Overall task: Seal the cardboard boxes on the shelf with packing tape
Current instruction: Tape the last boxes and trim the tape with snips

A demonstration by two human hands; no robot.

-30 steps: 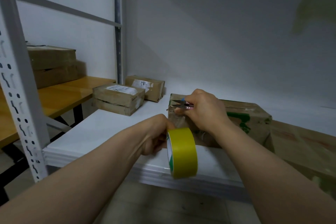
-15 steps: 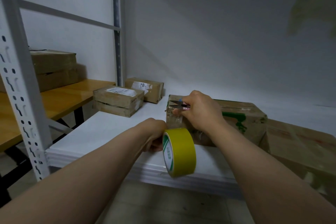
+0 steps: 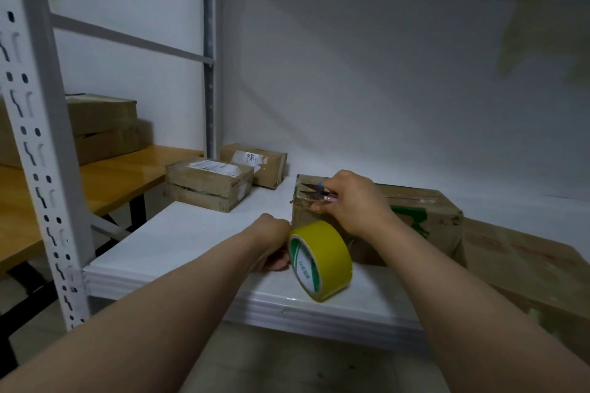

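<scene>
A brown cardboard box (image 3: 424, 217) with green print lies on the white shelf (image 3: 178, 242). My left hand (image 3: 271, 241) grips a yellow roll of packing tape (image 3: 322, 258) just in front of the box's left end. My right hand (image 3: 351, 201) holds small snips (image 3: 314, 190) with a pink handle at the box's top left corner, blades pointing left. Clear tape seems to run from the roll up the box's end, but it is hard to make out.
Two smaller labelled boxes (image 3: 207, 183) (image 3: 255, 163) sit at the shelf's back left. A large box (image 3: 536, 277) lies at the right edge. A perforated white upright (image 3: 41, 150) stands at the left, with a wooden table (image 3: 111, 175) and stacked boxes (image 3: 99, 124) behind it.
The view has shifted a little. Both hands stay at the box's left end, the snips at the top corner and the roll hanging slightly more tilted.
</scene>
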